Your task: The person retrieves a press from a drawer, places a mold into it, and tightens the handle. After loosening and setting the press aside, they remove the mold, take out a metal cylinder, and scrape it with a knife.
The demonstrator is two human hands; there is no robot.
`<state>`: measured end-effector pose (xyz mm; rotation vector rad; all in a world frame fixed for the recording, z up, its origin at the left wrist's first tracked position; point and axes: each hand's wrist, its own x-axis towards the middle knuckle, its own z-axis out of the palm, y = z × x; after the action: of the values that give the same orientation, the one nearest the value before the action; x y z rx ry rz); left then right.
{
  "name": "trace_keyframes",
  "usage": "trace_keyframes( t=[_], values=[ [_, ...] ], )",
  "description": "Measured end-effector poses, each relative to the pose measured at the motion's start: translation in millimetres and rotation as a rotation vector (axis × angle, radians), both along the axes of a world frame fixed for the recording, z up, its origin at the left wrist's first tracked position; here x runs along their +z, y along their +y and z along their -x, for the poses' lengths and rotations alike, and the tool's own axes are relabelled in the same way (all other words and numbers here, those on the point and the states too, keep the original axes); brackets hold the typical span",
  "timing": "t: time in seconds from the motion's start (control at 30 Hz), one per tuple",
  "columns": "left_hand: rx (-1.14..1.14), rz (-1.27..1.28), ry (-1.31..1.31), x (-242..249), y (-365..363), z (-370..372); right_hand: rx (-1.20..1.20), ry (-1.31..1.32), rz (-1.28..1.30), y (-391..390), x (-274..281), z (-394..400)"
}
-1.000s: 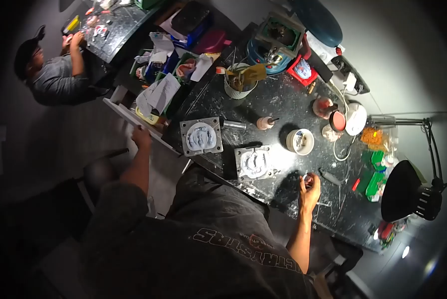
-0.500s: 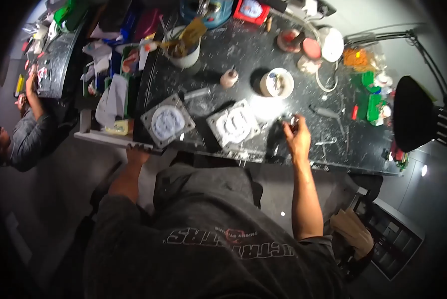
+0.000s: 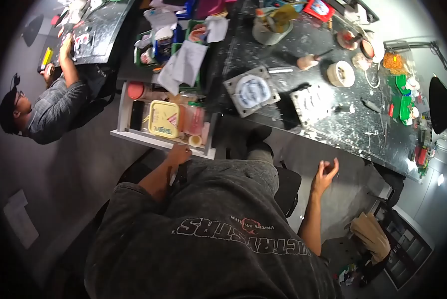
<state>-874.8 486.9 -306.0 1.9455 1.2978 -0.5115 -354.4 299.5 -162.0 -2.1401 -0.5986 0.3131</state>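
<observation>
My left hand (image 3: 179, 154) is at the front edge of a pulled-out drawer (image 3: 148, 138), its fingers curled on the rim. Inside the drawer lie a yellow-lidded tub (image 3: 163, 118), a red-lidded jar (image 3: 135, 90) and a clear container with a green rim (image 3: 194, 117). My right hand (image 3: 326, 172) hangs in the air in front of the workbench, fingers apart and nothing in them. Two square plates with white casts, one on the left (image 3: 252, 91) and one on the right (image 3: 312, 103), lie near the bench's front edge.
The dark bench (image 3: 293, 79) holds a white cup (image 3: 340, 74), a small bottle (image 3: 308, 62), a tub of tools (image 3: 272, 31) and green bins (image 3: 405, 107). Papers (image 3: 189, 62) lie above the drawer. A co-worker (image 3: 54, 109) sits at the left. A black lamp (image 3: 440, 104) stands right.
The drawer has come out towards me with my left hand at its front. My right hand has moved off the bench towards me. The view has shifted left.
</observation>
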Motion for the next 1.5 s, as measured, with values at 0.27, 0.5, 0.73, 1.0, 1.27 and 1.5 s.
trace_keyframes(
  t=[0.27, 0.5, 0.73, 1.0, 1.27, 1.5],
  values=[
    [0.49, 0.112, -0.336, -21, -12, 51, 0.336, 0.691, 0.668, -93, -96, 150],
    [0.665, -0.296, -0.382, -55, 103, 44, 0.227, 0.723, 0.589, -74, -39, 166],
    [0.186, -0.236, -0.194, -143, 171, 18, 0.136, 0.791, 0.55, -110, 0, 196],
    [0.701, -0.182, -0.327, -159, 175, -47, 0.264, 0.753, 0.733, -141, -16, 219],
    [1.322, 0.277, -1.092, -80, 112, 12, 0.629, 0.363, 0.58, 54, -36, 228],
    [1.323, 0.11, -1.058, 6, 29, 96, 1.026, 0.183, 0.467, 254, -156, 310]
  ],
)
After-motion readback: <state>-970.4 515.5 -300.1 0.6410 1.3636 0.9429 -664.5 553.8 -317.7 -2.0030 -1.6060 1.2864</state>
